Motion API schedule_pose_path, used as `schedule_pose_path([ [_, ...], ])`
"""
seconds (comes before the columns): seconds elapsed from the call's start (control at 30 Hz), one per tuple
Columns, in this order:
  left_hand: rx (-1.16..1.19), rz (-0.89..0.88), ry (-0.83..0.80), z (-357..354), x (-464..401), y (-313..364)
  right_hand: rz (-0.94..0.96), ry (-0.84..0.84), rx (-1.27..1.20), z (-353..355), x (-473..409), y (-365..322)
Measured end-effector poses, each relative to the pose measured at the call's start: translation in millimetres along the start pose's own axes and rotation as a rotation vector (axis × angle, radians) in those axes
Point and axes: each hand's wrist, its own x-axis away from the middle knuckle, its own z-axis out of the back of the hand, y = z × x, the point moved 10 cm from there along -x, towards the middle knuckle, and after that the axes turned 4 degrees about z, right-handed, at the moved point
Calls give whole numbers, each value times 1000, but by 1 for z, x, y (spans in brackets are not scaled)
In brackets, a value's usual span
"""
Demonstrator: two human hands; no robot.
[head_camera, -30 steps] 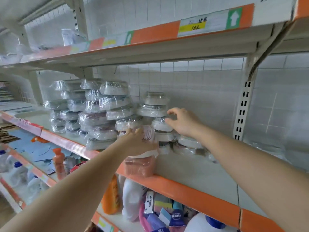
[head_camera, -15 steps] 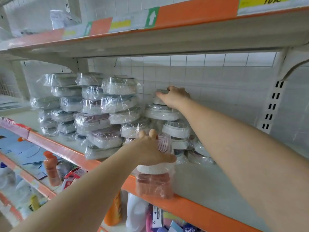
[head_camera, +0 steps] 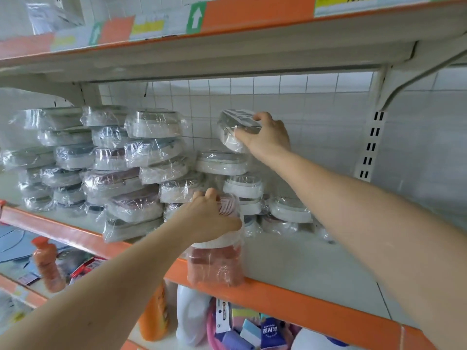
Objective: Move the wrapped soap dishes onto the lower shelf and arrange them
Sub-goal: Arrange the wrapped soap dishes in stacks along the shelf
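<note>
We are seeing right hand [head_camera: 267, 137] gripping oval, crinkly film-wrapped soap dish [head_camera: 233, 130], tilted above stacks [head_camera: 141, 162]; left hand [head_camera: 209, 218] clutching wrapped pink dishes [head_camera: 214, 263] at shelf edge [head_camera: 290, 301].

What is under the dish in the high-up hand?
Below the lifted soap dish in the right hand sits a stack of wrapped dishes. The arm covers what is behind them.

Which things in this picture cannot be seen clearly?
- Head view: the pink soap dish, its top hidden by the left hand.
- Price label on the upper shelf, cut off by the top edge.
- Back stacks, blurred by plastic wrap.
</note>
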Motion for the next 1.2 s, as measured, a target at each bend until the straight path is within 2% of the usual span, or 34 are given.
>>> schedule_pose_path([
  [0.23, 101, -68, 75, 27, 12, 27, 8, 76, -28, 70, 61, 44],
  [0.43, 157, -225, 152, 22, 25, 114, -109, 152, 102, 146, 99, 100],
  [0.73, 202, -407, 93, -39, 26, 241, -298, 282, 279, 266, 148, 200],
  [0.9, 180, -390, 99, -63, 20, 283, -437, 206, 353, 282, 157, 270],
  [1.07, 146, -311, 105, -86, 10, 303, -426, 122, 361, 262, 143, 309],
  [1.2, 138, -275, 122, -94, 6, 305, -423, -70, 466, 233, 140, 329],
])
